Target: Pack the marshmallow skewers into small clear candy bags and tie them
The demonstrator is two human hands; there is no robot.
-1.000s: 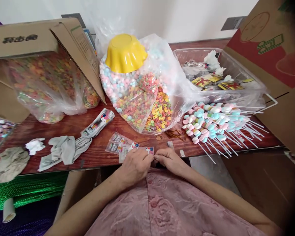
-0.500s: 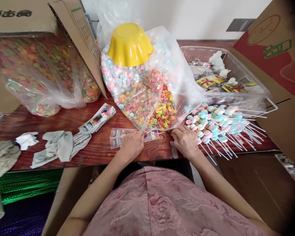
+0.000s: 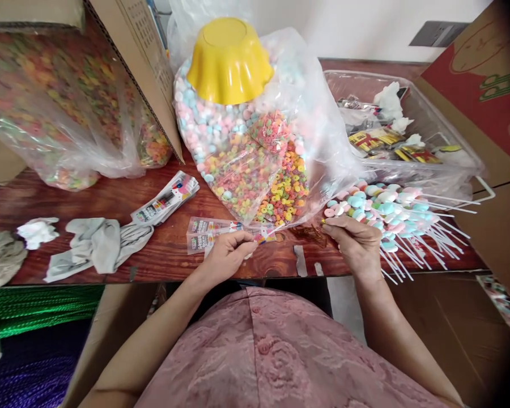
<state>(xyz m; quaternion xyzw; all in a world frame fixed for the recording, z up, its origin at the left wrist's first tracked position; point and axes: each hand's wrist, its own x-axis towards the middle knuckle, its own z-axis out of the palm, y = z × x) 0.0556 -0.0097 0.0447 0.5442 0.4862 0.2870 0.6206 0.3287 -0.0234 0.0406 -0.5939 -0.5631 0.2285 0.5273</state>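
Observation:
My left hand [image 3: 230, 253] is closed in a pinch around a thin white stick [image 3: 276, 230], which points up to the right over the table. Beneath it lie clear printed plastic sleeves [image 3: 202, 226]. My right hand [image 3: 357, 245] has thumb and fingertips pressed together on a small yellow ring-shaped piece [image 3: 323, 221], partly hidden by the fingers. Just beyond my hands, an open clear bag holds small coloured rings [image 3: 287, 195]. Beside my right hand rests a pile of pastel pink, blue and white pieces on white sticks [image 3: 389, 207].
A yellow fluted bowl [image 3: 229, 62] sits upside down on a bag of pastel pieces [image 3: 191, 119]. Behind right stands a clear plastic bin [image 3: 446, 124] with packets. Left are a carton [image 3: 140, 56], a sleeve stack [image 3: 165, 201], grey cloth [image 3: 102, 246] and crumpled white paper [image 3: 38, 232].
My right hand has moved right and lifted from the bag's edge, now with a small yellow ring at its fingertips. My left hand has shifted slightly down, and the white stick shows. The view has shifted slightly.

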